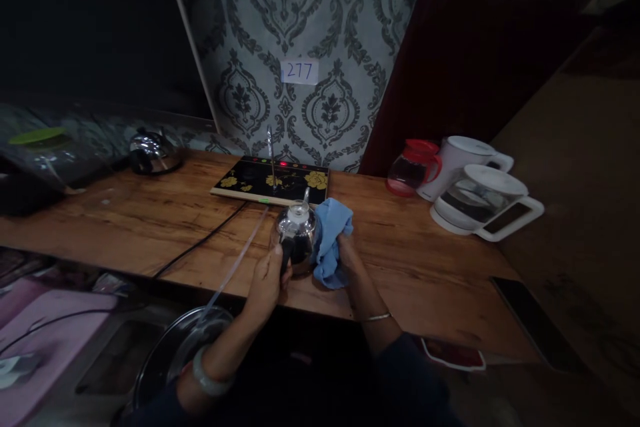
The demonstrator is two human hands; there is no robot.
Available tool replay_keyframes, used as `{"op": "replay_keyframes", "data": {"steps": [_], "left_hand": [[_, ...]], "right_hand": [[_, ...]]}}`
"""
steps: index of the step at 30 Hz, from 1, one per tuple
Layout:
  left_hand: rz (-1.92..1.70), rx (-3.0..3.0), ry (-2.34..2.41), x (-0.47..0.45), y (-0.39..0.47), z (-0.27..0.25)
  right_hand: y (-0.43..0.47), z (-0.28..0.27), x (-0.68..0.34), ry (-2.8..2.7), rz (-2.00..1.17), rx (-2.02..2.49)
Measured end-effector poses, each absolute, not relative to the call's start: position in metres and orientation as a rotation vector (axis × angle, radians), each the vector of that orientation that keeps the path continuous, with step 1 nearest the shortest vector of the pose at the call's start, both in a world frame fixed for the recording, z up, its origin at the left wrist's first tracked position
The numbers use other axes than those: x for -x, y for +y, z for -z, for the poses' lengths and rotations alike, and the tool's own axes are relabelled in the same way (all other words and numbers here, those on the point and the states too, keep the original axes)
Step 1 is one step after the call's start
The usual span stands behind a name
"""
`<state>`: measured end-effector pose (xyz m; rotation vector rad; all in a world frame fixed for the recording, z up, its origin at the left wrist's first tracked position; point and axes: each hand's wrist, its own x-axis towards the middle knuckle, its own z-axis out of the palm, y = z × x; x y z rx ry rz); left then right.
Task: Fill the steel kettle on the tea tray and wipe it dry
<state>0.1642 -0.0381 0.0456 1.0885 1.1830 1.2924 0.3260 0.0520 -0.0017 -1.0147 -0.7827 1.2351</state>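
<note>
A shiny metal kettle (303, 230) with a clear knob on its lid is near the front edge of the wooden counter. My left hand (270, 275) is closed around its black handle. In my right hand (346, 255) is a blue cloth (331, 233), pressed against the kettle's right side. Part of the kettle's side is hidden behind the cloth, and my right fingertips are mostly covered by it. The kettle's spout points away toward the back.
Behind the kettle lies a black flowered electric tea stove (245, 180) with a thin metal tap (271, 147). Another kettle (154, 150) stands back left. At right are a red-lidded jug (407, 170), a white kettle (453, 153) and a glass kettle (475, 203). A cable (200, 240) crosses the wooden counter (410, 267).
</note>
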Motion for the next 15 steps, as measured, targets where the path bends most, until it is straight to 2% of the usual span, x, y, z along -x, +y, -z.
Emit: {"op": "replay_keyframes", "data": {"steps": [10, 15], "left_hand": [[-1.304, -1.109, 1.274, -0.172, -0.046, -0.054], [-1.320, -1.158, 1.260, -0.188, -0.051, -0.051]], "right_hand": [[-0.044, 0.004, -0.313, -0.913, -0.925, 1.167], [-0.072, 0.003, -0.314, -1.030, -1.019, 1.131]]}}
